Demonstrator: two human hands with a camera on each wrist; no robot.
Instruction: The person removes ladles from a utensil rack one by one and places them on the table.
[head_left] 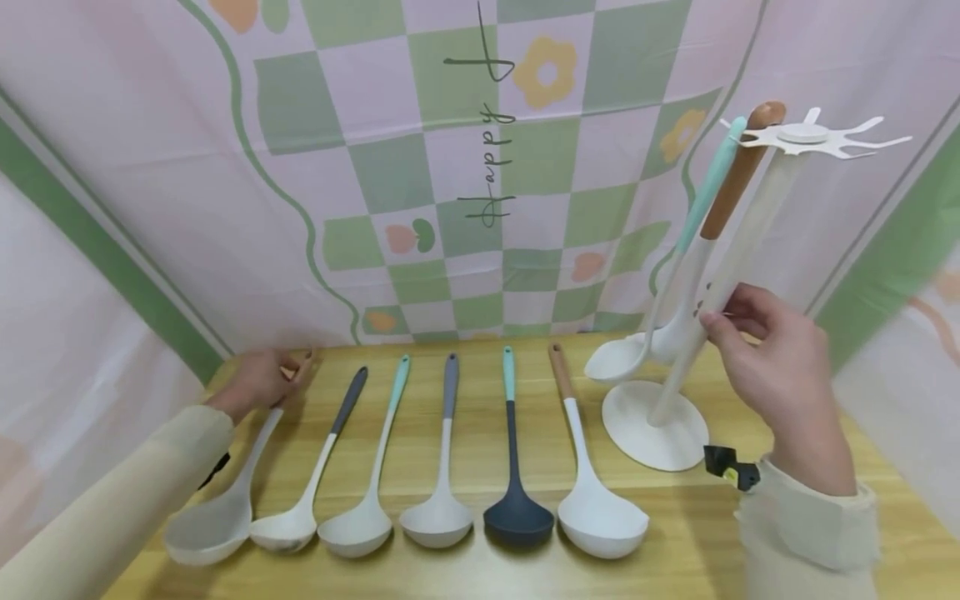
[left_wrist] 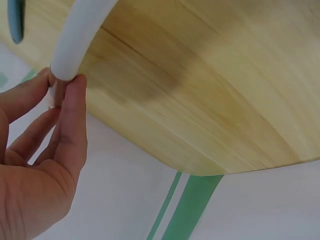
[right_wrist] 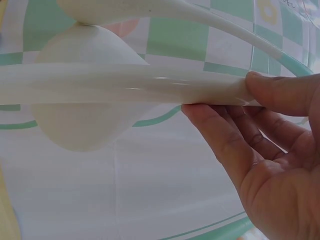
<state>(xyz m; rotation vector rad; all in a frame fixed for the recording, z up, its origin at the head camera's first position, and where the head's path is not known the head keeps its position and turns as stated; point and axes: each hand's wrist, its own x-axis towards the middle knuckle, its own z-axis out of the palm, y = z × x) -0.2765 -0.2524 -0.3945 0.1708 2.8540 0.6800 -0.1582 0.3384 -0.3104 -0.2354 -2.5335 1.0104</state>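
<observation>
In the head view, the left hand pinches the brown handle of the pale ladle at the left end of the row, beside five other ladles; the right hand grips the pole of the white stand, where two hanging ladles are hooked. The held ladle looks light, stiff and unlikely to break, but its wide bowl probably outweighs the handle, so a hold nearer the shaft should curb tipping. The left wrist view shows thumb and fingers closed around the handle just where the white shaft begins, a sensible place given how smooth that shaft seems. In the right wrist view, thumb and fingers press opposite sides of the glossy pole, which may be slippery; steadying it midway seems sound. Beneath lies a pale wood-grain table, backed by a checked, flowered cloth, with green-striped pale hangings at either side.
</observation>
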